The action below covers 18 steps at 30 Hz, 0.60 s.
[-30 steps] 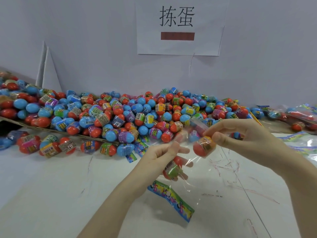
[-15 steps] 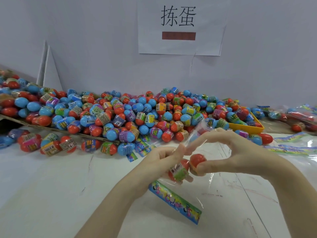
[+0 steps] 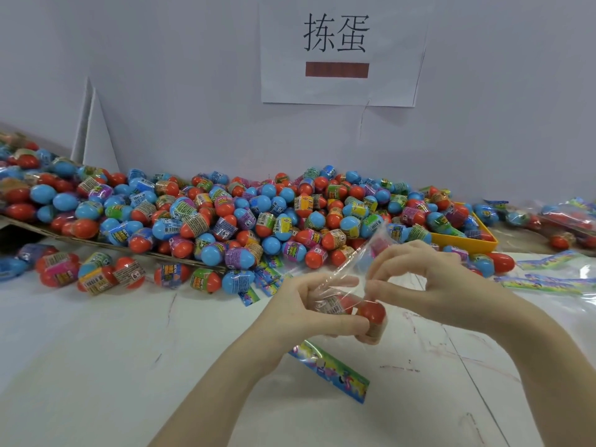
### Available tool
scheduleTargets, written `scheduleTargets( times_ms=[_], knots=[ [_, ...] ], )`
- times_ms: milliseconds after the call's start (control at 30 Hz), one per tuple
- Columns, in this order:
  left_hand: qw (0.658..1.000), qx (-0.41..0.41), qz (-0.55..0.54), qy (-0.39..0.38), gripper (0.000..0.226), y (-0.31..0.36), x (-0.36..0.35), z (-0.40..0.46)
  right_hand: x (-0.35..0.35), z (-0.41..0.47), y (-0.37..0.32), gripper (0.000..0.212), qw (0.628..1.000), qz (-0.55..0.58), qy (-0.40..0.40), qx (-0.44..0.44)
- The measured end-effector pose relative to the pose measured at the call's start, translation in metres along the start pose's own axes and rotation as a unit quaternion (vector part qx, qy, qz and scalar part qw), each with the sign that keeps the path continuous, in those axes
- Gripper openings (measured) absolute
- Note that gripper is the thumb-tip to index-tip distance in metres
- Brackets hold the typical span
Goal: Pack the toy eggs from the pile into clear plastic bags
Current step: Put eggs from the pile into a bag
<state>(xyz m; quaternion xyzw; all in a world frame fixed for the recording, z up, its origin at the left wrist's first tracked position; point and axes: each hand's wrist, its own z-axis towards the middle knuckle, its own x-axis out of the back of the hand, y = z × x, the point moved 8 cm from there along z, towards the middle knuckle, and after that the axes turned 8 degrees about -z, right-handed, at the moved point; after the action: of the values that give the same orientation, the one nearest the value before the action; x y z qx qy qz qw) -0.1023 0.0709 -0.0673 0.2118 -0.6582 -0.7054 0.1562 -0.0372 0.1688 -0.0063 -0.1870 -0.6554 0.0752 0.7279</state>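
Behind both hands (image 3: 361, 295), egg pile (image 3: 225, 217) crowds yellow tray (image 3: 464, 245).

The pile of toy eggs (image 3: 225, 217) runs off frame at nine o'clock, packed bags (image 3: 567, 217) blur out at three o'clock, and egg-label print stays unreadable.

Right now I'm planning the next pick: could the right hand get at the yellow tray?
Probably not yet: the right hand pinches the clear bag. Once freed, nothing blocks the yellow tray just beyond.
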Motion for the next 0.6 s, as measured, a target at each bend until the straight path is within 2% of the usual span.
scheduleTargets(
  times_ms=[100, 233, 300, 333, 367, 433, 467, 500, 533, 600],
  knots=[
    [1.000, 0.009, -0.001, 0.007, 0.043, -0.002, 0.000, 0.000, -0.003, 0.002, 0.001, 0.048, 0.999, -0.030, -0.014, 0.000],
    [0.999, 0.045, 0.007, 0.001, 0.034, -0.011, 0.000, 0.000, -0.021, 0.003, 0.004, 0.044, 0.996, -0.009, -0.093, -0.007],
    [0.997, 0.075, 0.000, -0.020, 0.026, -0.016, -0.002, -0.001, -0.019, 0.002, 0.003, 0.037, 0.995, 0.022, -0.093, -0.006],
    [0.996, 0.089, -0.006, -0.023, 0.023, -0.019, -0.002, -0.001, -0.009, 0.004, 0.003, 0.031, 0.997, 0.067, -0.046, -0.011],
    [0.995, 0.099, -0.016, -0.021, 0.020, -0.022, -0.002, -0.001, 0.008, 0.006, 0.007, 0.026, 0.991, 0.125, 0.040, -0.021],
    [0.993, 0.110, -0.038, -0.012, 0.017, -0.025, 0.001, 0.000, 0.043, 0.009, 0.027, 0.017, 0.943, 0.223, 0.238, -0.057],
    [0.993, 0.113, -0.045, -0.009, 0.017, -0.025, 0.002, 0.000, 0.052, 0.012, 0.039, 0.016, 0.919, 0.234, 0.306, -0.080],
    [0.992, 0.112, -0.049, -0.009, 0.018, -0.025, 0.003, 0.001, 0.054, 0.021, 0.046, 0.015, 0.913, 0.212, 0.334, -0.103],
    [0.992, 0.109, -0.055, -0.011, 0.019, -0.025, 0.003, 0.001, 0.051, 0.033, 0.050, 0.012, 0.923, 0.164, 0.328, -0.121],
    [0.993, 0.100, -0.065, -0.016, 0.019, -0.024, 0.002, 0.002, 0.034, 0.063, 0.052, 0.026, 0.955, 0.035, 0.261, -0.134]
  ],
)
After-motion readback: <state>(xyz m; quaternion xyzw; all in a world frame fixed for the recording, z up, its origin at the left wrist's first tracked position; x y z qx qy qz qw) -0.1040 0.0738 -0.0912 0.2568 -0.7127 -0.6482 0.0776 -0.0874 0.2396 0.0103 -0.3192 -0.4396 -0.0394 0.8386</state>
